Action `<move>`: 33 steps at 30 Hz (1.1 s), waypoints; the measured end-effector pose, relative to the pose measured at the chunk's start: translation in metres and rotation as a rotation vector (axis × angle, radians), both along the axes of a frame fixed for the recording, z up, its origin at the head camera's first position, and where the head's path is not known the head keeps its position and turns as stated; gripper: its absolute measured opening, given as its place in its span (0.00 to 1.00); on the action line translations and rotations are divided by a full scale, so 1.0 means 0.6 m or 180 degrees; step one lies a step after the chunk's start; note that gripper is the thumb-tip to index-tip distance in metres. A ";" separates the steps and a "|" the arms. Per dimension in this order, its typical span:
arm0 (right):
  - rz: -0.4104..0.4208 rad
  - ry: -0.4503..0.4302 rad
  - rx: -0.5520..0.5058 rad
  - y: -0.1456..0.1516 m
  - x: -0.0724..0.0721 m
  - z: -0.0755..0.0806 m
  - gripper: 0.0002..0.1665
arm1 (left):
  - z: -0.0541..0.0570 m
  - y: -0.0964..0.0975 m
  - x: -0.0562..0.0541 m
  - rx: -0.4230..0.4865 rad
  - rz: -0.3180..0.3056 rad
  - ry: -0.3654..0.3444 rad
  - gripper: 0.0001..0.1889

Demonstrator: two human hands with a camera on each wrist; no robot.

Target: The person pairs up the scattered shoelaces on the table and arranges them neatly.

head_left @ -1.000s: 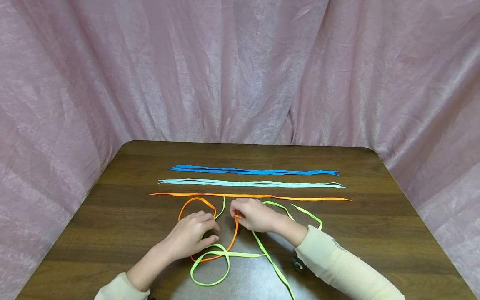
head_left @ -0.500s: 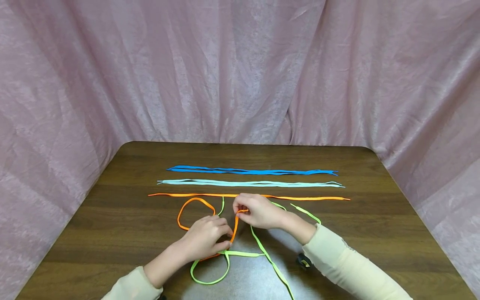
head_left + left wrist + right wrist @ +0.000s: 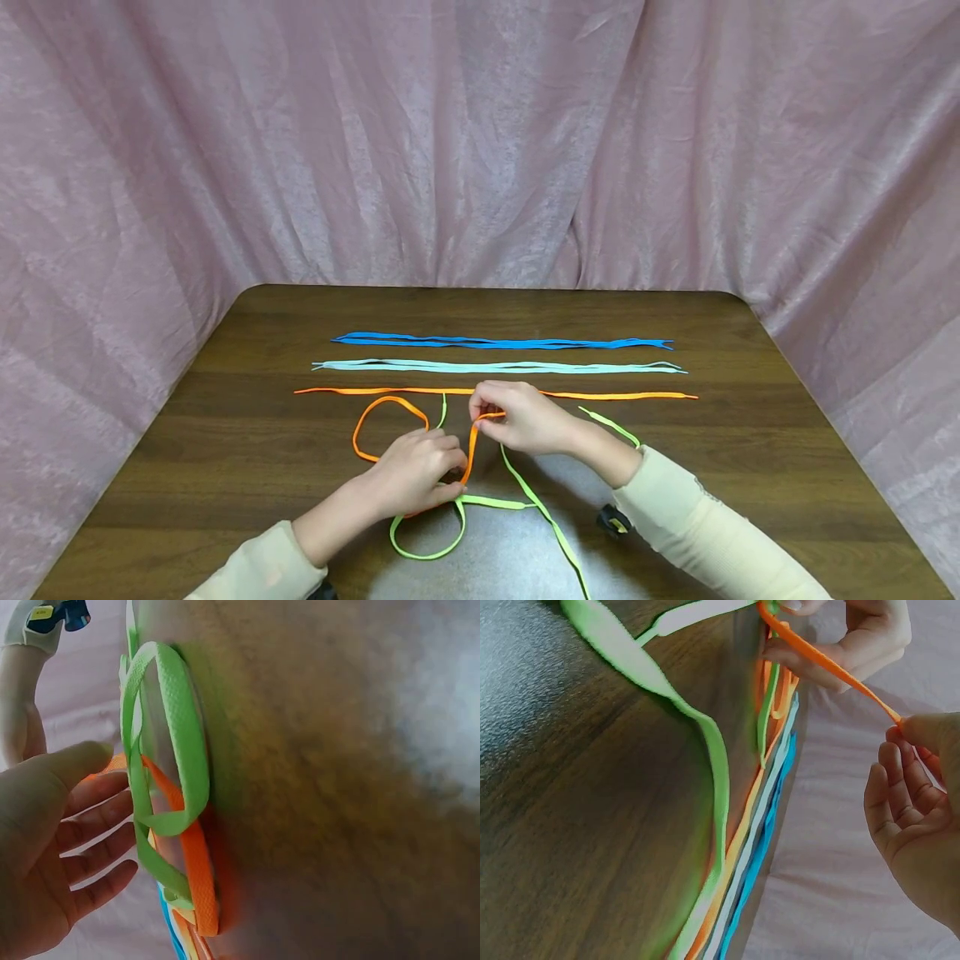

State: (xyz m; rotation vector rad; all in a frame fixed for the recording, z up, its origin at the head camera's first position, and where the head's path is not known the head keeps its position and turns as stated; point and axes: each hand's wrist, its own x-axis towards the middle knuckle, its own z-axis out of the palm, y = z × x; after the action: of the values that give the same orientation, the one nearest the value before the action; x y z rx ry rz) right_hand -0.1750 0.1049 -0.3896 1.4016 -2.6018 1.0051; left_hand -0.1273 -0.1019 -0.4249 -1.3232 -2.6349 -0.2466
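In the head view my right hand (image 3: 528,421) pinches an orange shoelace (image 3: 472,454) between thumb and forefinger, lifting part of it off the table. My left hand (image 3: 416,475) holds the same lace lower down, near its thumb tip; the exact grip is partly hidden. From the right wrist view, the orange lace (image 3: 832,667) runs taut between both hands. A yellow-green shoelace (image 3: 497,502) lies looped under and beside my left hand, its loop (image 3: 184,735) crossing the orange lace in the left wrist view. Another orange loop (image 3: 365,417) rests beyond my left hand.
Across the brown table (image 3: 750,500) lie a straight orange shoelace (image 3: 615,396), light blue laces (image 3: 450,366) and blue laces (image 3: 555,343), in parallel rows. Another stretch of yellow-green lace (image 3: 611,425) lies beyond my right forearm. A pink curtain (image 3: 480,150) hangs behind.
My left hand has moved right and taken hold of the orange shoelace. My right hand has shifted slightly right and away from me, drawing the lace with it.
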 end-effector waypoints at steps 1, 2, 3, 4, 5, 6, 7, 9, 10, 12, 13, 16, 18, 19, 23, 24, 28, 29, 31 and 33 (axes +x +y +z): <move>0.0004 0.0007 -0.0015 0.000 0.001 0.002 0.10 | 0.001 0.001 -0.001 -0.0027 -0.0003 -0.0003 0.11; 0.0014 0.0017 -0.0034 -0.001 0.001 0.003 0.10 | 0.001 0.002 -0.002 -0.0052 -0.0003 -0.0002 0.12; 0.0023 0.0034 -0.0057 -0.002 0.002 0.005 0.10 | 0.000 0.003 -0.003 -0.0075 0.0002 0.0001 0.14; 0.0030 0.0049 -0.0080 -0.002 0.003 0.007 0.10 | 0.000 0.004 -0.005 -0.0096 0.0007 0.0001 0.15; 0.0043 0.0059 -0.0112 -0.003 0.004 0.009 0.10 | -0.001 0.005 -0.006 -0.0117 0.0013 -0.0002 0.16; 0.0060 0.0068 -0.0142 -0.003 0.004 0.011 0.10 | -0.001 0.006 -0.007 -0.0126 0.0012 -0.0006 0.17; 0.0079 0.0070 -0.0172 -0.004 0.006 0.013 0.10 | -0.002 0.006 -0.008 -0.0134 0.0012 -0.0005 0.17; 0.0119 0.0068 -0.0223 -0.004 0.008 0.017 0.10 | -0.004 0.008 -0.009 -0.0112 0.0007 0.0004 0.16; 0.0138 0.0066 -0.0240 -0.004 0.009 0.018 0.10 | -0.004 0.009 -0.009 -0.0090 -0.0004 0.0019 0.16; 0.0150 0.0085 -0.0247 -0.003 0.011 0.021 0.09 | -0.004 0.009 -0.009 -0.0031 -0.0040 0.0074 0.15; 0.0135 0.0101 -0.0243 -0.001 0.012 0.021 0.09 | -0.003 0.009 -0.009 0.0000 -0.0054 0.0097 0.14; 0.0047 0.0157 -0.0221 0.006 0.011 0.018 0.10 | 0.001 0.005 -0.007 0.0060 -0.0069 0.0124 0.14; -0.0010 0.0175 -0.0203 0.013 0.010 0.013 0.10 | 0.007 -0.001 -0.007 0.0068 -0.0048 0.0081 0.13; -0.0022 0.0165 -0.0199 0.017 0.009 0.011 0.10 | 0.011 -0.005 -0.006 0.0071 -0.0024 0.0044 0.13; -0.0041 0.0119 -0.0146 0.031 0.009 0.001 0.10 | 0.028 -0.024 -0.006 0.0140 0.0107 0.0012 0.10; -0.0055 0.0112 -0.0121 0.035 0.009 -0.001 0.10 | 0.032 -0.028 -0.006 0.0167 0.0135 0.0027 0.09; -0.0107 0.0108 0.0011 0.047 0.009 -0.010 0.10 | 0.048 -0.043 -0.005 0.0271 0.0227 0.0136 0.05; -0.0121 0.0116 0.0046 0.050 0.008 -0.013 0.09 | 0.050 -0.047 -0.004 0.0279 0.0255 0.0152 0.05; -0.0138 0.0125 0.0101 0.054 0.008 -0.016 0.09 | 0.055 -0.052 -0.003 0.0297 0.0311 0.0176 0.05; -0.0152 0.0127 0.0133 0.058 0.008 -0.017 0.09 | 0.058 -0.056 -0.003 0.0308 0.0361 0.0187 0.05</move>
State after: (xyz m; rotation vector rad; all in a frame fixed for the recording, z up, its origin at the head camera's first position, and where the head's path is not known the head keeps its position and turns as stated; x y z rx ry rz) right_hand -0.1705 0.1398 -0.3997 1.3468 -2.6290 0.9125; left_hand -0.1291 -0.1357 -0.3902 -1.1297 -2.6027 -0.3097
